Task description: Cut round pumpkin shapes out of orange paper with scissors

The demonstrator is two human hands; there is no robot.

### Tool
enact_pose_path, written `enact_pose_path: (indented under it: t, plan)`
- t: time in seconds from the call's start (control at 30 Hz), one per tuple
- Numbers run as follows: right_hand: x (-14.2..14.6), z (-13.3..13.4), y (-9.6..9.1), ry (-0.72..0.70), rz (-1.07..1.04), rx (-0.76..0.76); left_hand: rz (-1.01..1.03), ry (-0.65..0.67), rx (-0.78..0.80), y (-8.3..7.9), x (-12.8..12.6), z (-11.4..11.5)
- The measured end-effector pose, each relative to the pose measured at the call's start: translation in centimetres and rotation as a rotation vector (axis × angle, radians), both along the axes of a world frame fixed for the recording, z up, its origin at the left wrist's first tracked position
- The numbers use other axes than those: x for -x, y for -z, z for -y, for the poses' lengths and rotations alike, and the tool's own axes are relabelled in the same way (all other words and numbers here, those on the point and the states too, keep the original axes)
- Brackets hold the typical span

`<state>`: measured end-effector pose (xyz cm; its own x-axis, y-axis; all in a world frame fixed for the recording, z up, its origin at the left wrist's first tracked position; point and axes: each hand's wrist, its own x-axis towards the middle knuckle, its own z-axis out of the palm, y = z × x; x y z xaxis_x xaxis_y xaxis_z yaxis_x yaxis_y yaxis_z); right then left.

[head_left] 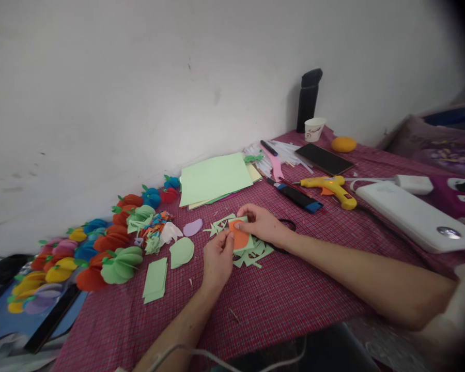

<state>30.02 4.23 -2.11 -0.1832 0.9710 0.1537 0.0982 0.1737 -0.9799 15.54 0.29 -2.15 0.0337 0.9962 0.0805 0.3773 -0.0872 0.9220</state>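
Note:
An orange paper cutout with rounded edges lies against a light green paper piece, both held between my hands. My left hand pinches the left edge, thumb and forefinger together. From the upper right, my right hand grips the papers with its thumb on the orange face and its fingers behind. Green paper scraps are spread on the table under the hands. To the left lie a stack of rounded green cutouts, green rectangles and a lilac cutout.
Colourful paper pumpkins crowd the left side, beside mixed scraps. Green sheets lie by the wall. Rightward are a blue-and-black cutter, a yellow glue gun, a phone, a white power bank, a paper cup and a black bottle.

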Motion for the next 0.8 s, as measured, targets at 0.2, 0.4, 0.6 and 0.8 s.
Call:
enact_pose_path:
  t: [0.2,0.4,0.6,0.8]
  plan:
    - [0.1,0.1,-0.3,-0.101,-0.161,0.015,-0.063,0.053,-0.05,0.0,0.0,0.1]
    - [-0.4,-0.3,-0.2,-0.181,-0.196,0.002,0.025,0.136,0.063,-1.0,0.5,-0.2]
    - [-0.8,0.0,-1.0,-0.321,-0.159,0.009,0.068,0.301,0.223,-2.3,1.5,-0.8]
    - [-0.9,0.5,-1.3,-0.389,-0.052,-0.032,0.073,0.298,0.27,-1.4,1.4,-0.7]
